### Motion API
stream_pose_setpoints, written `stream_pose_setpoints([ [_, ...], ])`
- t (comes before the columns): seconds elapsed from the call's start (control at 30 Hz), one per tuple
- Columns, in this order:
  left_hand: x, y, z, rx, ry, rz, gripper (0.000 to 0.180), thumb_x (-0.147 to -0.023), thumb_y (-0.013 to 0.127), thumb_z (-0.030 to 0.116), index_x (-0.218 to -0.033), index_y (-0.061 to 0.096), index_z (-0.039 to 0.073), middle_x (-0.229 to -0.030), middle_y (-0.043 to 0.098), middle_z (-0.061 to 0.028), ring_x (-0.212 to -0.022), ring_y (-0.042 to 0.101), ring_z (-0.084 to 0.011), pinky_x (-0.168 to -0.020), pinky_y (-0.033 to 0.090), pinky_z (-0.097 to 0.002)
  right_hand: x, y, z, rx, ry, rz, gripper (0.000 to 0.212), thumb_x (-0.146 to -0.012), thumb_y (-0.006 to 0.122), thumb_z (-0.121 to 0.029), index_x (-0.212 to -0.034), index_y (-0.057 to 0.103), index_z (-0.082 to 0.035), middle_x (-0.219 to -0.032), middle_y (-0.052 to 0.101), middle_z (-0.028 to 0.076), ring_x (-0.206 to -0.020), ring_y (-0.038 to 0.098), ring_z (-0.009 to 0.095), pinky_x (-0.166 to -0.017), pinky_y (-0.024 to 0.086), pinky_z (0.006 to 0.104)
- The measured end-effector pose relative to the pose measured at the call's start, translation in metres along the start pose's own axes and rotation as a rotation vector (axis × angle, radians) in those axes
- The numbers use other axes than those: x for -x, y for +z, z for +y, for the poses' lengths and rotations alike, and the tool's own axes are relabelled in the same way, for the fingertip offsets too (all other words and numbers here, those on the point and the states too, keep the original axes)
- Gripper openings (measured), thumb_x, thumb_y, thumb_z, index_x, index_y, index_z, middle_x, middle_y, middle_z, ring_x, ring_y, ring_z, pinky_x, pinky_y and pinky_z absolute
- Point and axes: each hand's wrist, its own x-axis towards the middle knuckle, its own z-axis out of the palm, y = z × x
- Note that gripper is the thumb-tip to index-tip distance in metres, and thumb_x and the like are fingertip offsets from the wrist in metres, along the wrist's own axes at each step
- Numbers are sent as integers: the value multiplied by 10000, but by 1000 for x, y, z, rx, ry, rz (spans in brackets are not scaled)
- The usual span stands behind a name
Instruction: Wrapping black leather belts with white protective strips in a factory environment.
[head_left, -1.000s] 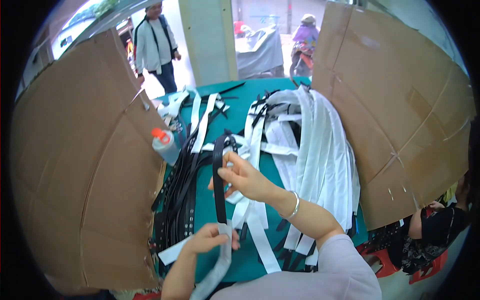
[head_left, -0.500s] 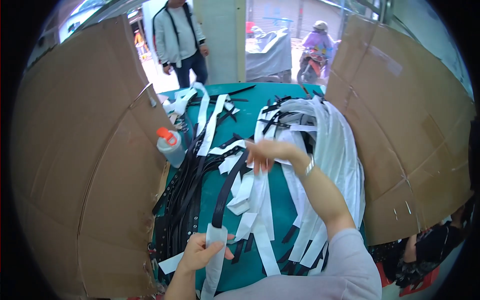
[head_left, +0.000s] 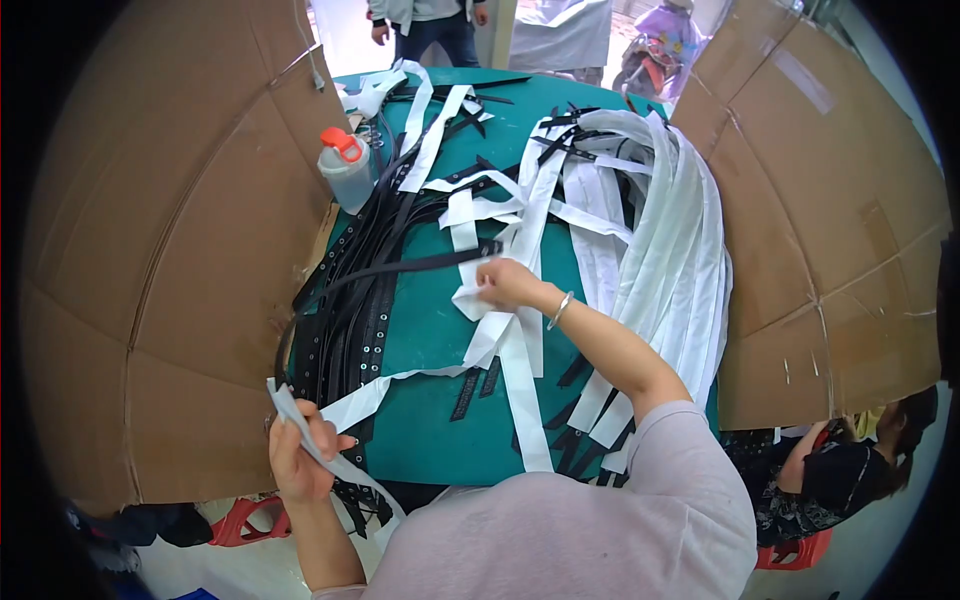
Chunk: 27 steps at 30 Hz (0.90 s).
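My left hand (head_left: 303, 455) is closed round a white sleeve (head_left: 345, 470) at the table's near left. From the sleeve's upper end a black belt (head_left: 400, 266) comes out and arcs up and to the right, its far end lying above my right hand. My right hand (head_left: 515, 285), with a bracelet at the wrist, is at the middle of the table among loose white strips (head_left: 522, 400). Its fingers are curled together on one white strip (head_left: 470, 299); the fingertips are partly hidden.
Black belts with eyelets (head_left: 345, 330) lie bundled at left beside a bottle (head_left: 347, 175) with an orange lid. Many white-sleeved belts (head_left: 680, 220) are heaped at right on the green table (head_left: 430, 440). Cardboard walls (head_left: 180, 250) flank both sides. A person (head_left: 430, 25) stands beyond the table.
My left hand has moved left with the sleeve and belt, swinging the belt into an arc. My right hand has come down onto the white strips and closed. The view has tilted downward.
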Motion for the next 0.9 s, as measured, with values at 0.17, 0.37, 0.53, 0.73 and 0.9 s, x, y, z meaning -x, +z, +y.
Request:
stream_pose_setpoints([
  [0.17, 17, 8, 2, -23, -6, 63, 307, -971, 408, 212, -1180, 476, -3, -721, 462, -11, -598, 437, -67, -668, 560, -313, -49, -144, 84, 157, 143, 66, 194, -698, 671, -272, -717, 683, -80, -702, 664, 95, -692, 649, 220, -617, 496, 347],
  [0.37, 33, 7, -9, -71, -59, 39, 336, -950, 464, 230, -1182, 498, -10, -723, 479, -19, -610, 470, -91, -672, 562, -341, -60, -330, -9, -754, -93, 1254, 205, -801, 615, -189, -737, 667, -1, -572, 621, 60, -529, 580, 122, -527, 455, 284],
  [0.53, 29, 16, -16, -16, -136, -76, 381, -923, 482, 212, -1178, 510, -70, -727, 564, -85, -632, 533, -138, -769, 552, -421, -62, -319, -17, -74, -59, 1352, 271, -798, 632, -189, -915, 622, 55, -843, 651, 163, -772, 631, 241, -665, 502, 347],
  [0.73, 25, 32, -18, -104, -355, -125, 377, -943, 461, 233, -1194, 489, -48, -763, 550, -65, -654, 545, -141, -767, 537, -406, -12, -139, -89, -29, 150, 307, 369, -835, 571, -384, -854, 603, -16, -780, 641, 143, -718, 632, 276, -615, 476, 400],
  [0.9, 42, 11, 1, -159, -749, -349, 449, -949, 466, 323, -1207, 468, -44, -796, 542, -58, -657, 548, -147, -769, 528, -404, 112, 15, -201, -1667, 377, -819, 680, -898, 389, -597, -1157, 517, 19, -1031, 649, 90, -705, 623, 118, -485, 434, 196],
])
